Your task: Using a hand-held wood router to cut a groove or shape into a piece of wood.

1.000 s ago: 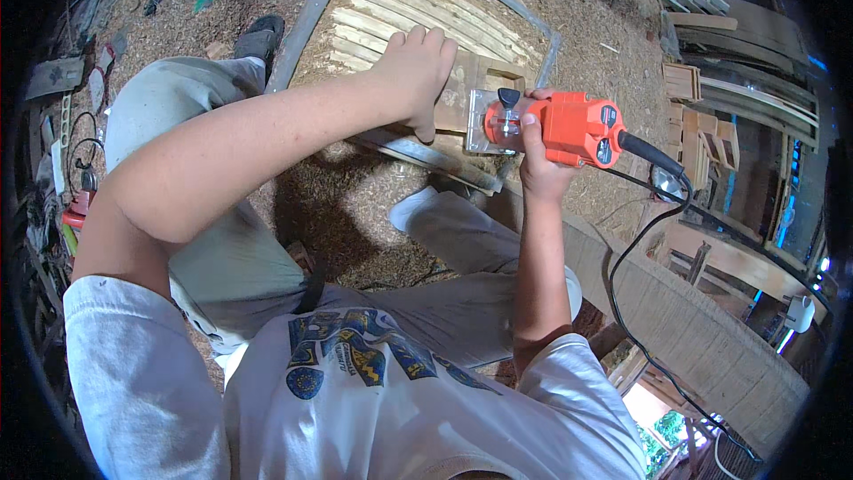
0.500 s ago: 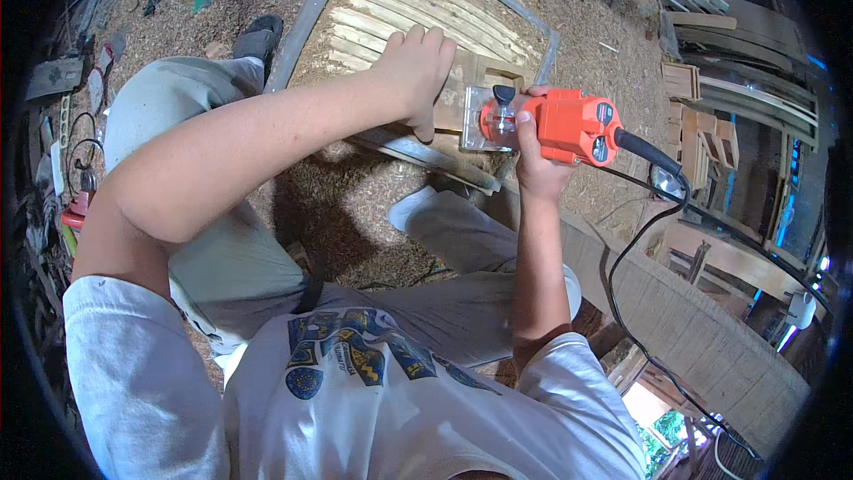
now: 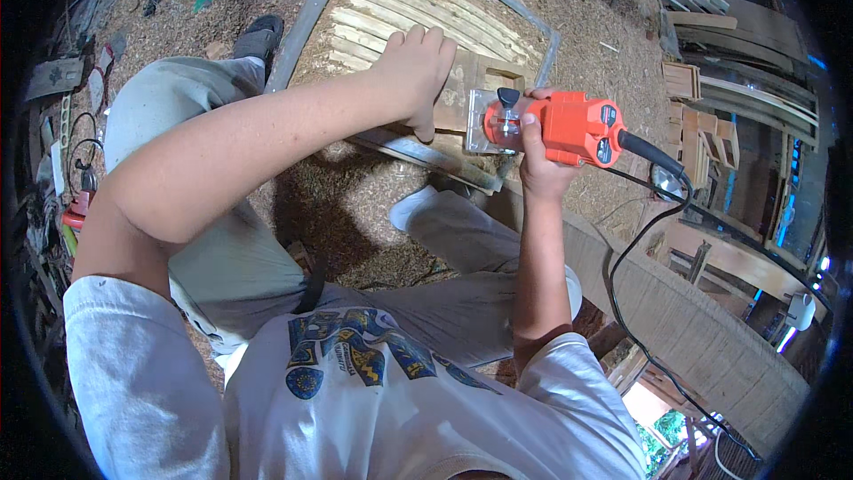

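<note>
- A grey frame [image 3: 313,27] lies at the left and far side, with pale wood strips [image 3: 391,9] side by side inside it.
- The left hand [image 3: 418,71] lies over the brown wood piece [image 3: 455,89], near the strips. Its fingertips are hidden, so I can't tell if they pinch it. It should press firmly, well away from the tool.
- The clear plate [image 3: 478,129] is at the wood's right part. I think it works best flat on the wood, moved slowly.
- The right hand [image 3: 542,158] is wrapped around the orange power tool [image 3: 576,129].
- The black cord [image 3: 651,154] goes right; best clear of the arm.
- Wooden boxes [image 3: 681,82] are far right; I can't tell what's inside.
</note>
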`<state>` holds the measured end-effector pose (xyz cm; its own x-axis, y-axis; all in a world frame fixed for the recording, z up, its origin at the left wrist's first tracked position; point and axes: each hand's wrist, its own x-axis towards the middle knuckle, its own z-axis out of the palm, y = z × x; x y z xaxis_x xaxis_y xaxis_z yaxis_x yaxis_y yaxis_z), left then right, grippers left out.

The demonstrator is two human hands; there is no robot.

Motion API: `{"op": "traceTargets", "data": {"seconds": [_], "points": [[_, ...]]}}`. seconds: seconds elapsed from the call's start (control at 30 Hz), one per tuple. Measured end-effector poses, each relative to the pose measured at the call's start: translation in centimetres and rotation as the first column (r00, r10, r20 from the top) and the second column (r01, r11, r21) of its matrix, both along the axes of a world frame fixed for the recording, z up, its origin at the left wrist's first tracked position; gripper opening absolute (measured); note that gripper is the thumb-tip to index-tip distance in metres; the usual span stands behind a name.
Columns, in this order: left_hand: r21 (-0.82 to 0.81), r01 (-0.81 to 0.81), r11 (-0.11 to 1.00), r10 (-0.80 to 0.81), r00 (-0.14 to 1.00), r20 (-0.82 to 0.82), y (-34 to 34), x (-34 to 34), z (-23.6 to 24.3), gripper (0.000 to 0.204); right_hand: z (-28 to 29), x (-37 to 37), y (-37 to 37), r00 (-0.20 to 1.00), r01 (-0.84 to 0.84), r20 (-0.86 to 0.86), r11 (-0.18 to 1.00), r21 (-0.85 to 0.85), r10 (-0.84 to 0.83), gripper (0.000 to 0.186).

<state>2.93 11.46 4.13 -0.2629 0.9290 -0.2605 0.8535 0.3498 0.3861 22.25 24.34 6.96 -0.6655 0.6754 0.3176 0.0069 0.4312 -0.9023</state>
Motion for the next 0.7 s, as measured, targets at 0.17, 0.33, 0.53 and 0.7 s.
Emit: {"op": "traceTargets", "data": {"seconds": [0.17, 0.33, 0.53, 0.7], "points": [[0.044, -0.037, 0.998, 0.035, 0.999, 0.031, -0.2, 0.1, 0.0, 0.111, 0.2, 0.0, -0.4, 0.999, -0.008, 0.041, 1.0, -0.007, 0.008, 0.04], [0.05, -0.023, 0.998, 0.022, 0.999, 0.025, 0.0, 0.1, -0.1, 0.111, -0.2, 0.1, -0.2, 0.998, -0.024, 0.057, 1.0, -0.001, 0.024, 0.042], [0.056, -0.027, 0.998, 0.027, 1.0, 0.011, -0.2, 0.0, -0.4, 0.113, 0.1, -0.2, -0.5, 0.997, -0.026, 0.069, 1.0, -0.002, 0.026, 0.045], [0.008, -0.002, 1.0, 0.002, 1.0, -0.005, -0.1, 0.0, 0.2, 0.111, -0.4, 0.4, 0.5, 1.0, 0.004, 0.031, 1.0, 0.008, -0.004, 0.043]]}}
